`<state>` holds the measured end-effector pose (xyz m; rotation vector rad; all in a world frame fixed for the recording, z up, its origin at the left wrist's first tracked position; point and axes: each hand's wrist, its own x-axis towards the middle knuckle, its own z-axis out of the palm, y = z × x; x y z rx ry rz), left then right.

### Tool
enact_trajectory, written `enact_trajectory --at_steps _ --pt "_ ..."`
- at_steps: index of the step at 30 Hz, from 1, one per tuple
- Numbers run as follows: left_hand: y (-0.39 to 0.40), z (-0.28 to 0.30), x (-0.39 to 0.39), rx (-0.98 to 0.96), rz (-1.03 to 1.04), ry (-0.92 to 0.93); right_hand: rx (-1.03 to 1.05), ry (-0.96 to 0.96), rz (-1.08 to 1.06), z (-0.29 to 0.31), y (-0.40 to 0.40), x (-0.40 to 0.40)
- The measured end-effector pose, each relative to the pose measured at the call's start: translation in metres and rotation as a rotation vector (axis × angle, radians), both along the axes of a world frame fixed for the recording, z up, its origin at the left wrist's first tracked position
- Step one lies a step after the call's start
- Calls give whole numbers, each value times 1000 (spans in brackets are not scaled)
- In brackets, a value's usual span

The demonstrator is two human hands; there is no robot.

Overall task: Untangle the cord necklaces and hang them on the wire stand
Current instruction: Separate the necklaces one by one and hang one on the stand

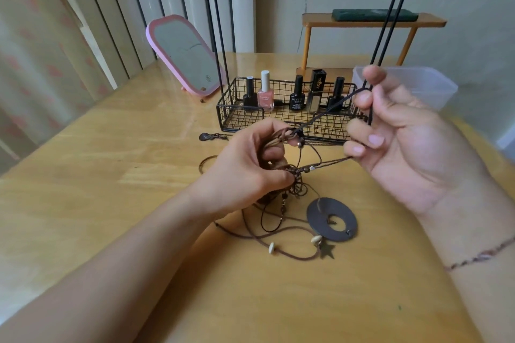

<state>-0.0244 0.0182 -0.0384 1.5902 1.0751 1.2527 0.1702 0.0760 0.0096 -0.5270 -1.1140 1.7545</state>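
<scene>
Our left hand (250, 164) pinched the tangle (292, 172) at table (111, 175) centre. At two o'clock from it, our right hand (404, 142) curled fingers round one cord (328, 108). The stand (284, 117) stood at twelve.

Left forearm reaches in from the lower left, bare, angled up toward centre. Left hand (250, 167) back-up, fingers curled in tight, thumb tip pressed against them, pinching a bundle of cords (292, 170). Right forearm enters from the right edge, a thin beaded bracelet (479, 256) across the wrist. Right hand (404, 142) raised higher, palm facing left, fingers bent; thumb and forefinger nip one dark cord strand, the lower fingers hooked round another
</scene>
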Motion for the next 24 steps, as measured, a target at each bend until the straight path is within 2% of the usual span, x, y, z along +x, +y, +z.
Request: enact_trajectory --at_steps 6,8,11,14,19,24 --pt "-1 1 0 -12 -47 -130 111 -63 -63 4 -2 4" --pt "0 1 -2 -70 -68 -225 370 -275 -174 0 -4 4" --pt "-1 1 -3 -120 -83 -297 913 -718 -320 -6 -6 3" --pt "-1 3 -4 -163 -91 -347 1132 -881 -263 -7 -10 2" --pt "-3 5 -5 -210 -122 -407 1086 -1135 -91 -8 -12 0" --pt "-5 6 -5 -245 -173 -463 891 -1047 -94 -8 -12 -4"
